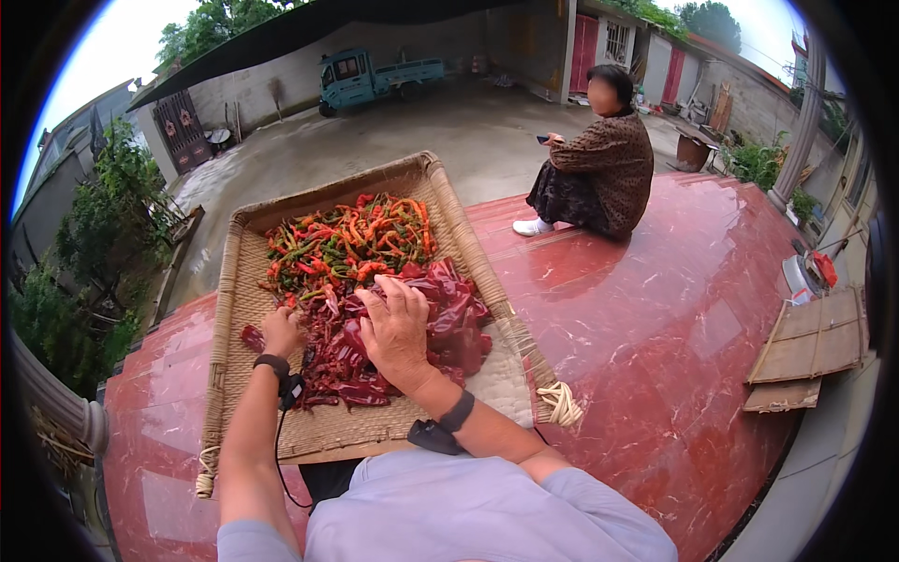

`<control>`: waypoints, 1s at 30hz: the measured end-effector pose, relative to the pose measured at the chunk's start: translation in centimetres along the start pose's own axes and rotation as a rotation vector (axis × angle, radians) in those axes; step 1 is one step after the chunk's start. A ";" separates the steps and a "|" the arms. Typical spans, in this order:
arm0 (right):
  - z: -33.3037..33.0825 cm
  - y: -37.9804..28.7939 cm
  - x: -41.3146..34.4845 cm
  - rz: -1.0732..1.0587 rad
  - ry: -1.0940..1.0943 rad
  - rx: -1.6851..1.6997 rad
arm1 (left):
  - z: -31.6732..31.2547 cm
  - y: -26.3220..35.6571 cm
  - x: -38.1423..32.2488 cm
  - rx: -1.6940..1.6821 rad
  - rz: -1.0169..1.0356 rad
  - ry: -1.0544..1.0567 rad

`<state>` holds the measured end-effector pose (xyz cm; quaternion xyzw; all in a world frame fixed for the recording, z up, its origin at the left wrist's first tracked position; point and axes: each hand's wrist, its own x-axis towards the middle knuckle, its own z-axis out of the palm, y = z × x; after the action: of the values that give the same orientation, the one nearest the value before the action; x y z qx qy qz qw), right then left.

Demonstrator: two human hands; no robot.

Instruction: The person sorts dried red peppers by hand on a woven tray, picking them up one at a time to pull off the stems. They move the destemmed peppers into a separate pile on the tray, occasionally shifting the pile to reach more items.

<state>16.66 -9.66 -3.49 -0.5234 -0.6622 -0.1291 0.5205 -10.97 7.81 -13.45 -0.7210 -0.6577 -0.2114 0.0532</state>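
Observation:
A shallow woven wicker basket point(463, 235) lies before me with two kinds of chili peppers in it. Thin orange, red and green chilies point(351, 239) fill its far part. Closer to me is a heap of wrinkled dark red dried peppers point(449, 309). My left hand point(282, 331) is at the left side of this heap, fingers curled down; whether they pinch a pepper is hidden. A single dark red pepper point(253, 338) lies beside it. Over the middle of the heap is my right hand point(399, 330), with fingers apart and no pepper visible in its grasp.
Red polished stone tiles point(674, 337) surround the basket and step down to a concrete yard point(435, 133). A person point(597, 161) sits on the steps holding a phone. Flattened cardboard point(808, 337) lies at right. A blue cargo tricycle point(372, 77) stands across the yard.

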 end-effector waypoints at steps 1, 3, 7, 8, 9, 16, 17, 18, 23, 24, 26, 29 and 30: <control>0.0 0.2 -0.1 0.011 0.001 0.020 | -0.5 1.0 -0.4 -0.115 -0.055 0.053; 0.0 0.6 -0.3 0.018 -0.020 0.028 | -2.2 1.5 -0.9 -0.227 -0.111 0.106; 0.1 0.5 -0.3 -0.010 -0.023 0.092 | -5.7 2.0 -1.6 -0.392 -0.281 0.173; 0.1 0.4 -0.2 -0.011 -0.024 0.093 | -7.5 3.4 -2.1 -0.452 -0.254 0.138; -0.1 0.1 0.0 -0.020 -0.023 0.184 | -9.2 4.8 -2.6 -0.513 -0.230 0.102; -0.6 -1.0 0.1 -0.121 -0.063 0.296 | -14.1 12.8 -5.1 -1.002 -0.075 -0.421; -0.5 -1.0 0.0 -0.110 -0.073 0.316 | -14.0 13.4 -5.0 -1.065 0.016 -0.432; -0.3 -1.0 -0.1 -0.102 -0.069 0.320 | -13.8 14.0 -5.0 -1.128 0.107 -0.444; -0.2 -1.0 -0.1 -0.095 -0.052 0.346 | -11.0 14.9 -3.9 -1.217 0.134 -0.507; -0.3 -1.0 -0.1 -0.090 -0.040 0.346 | -10.0 14.3 -3.5 -1.057 0.200 -0.319; -0.3 -0.6 -0.2 -0.077 -0.037 0.329 | -10.3 12.8 -2.8 -0.750 0.240 -0.118; 0.1 -0.8 -0.2 -0.080 -0.036 0.333 | -9.5 5.1 -2.0 0.066 0.214 -0.138; 0.2 -0.9 -0.3 -0.089 -0.036 0.339 | -8.8 2.4 -2.3 0.171 0.134 -0.167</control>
<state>15.76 -10.04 -3.46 -0.4006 -0.7061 -0.0289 0.5832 -10.78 2.20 -5.87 -0.7713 -0.6257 -0.0899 0.0737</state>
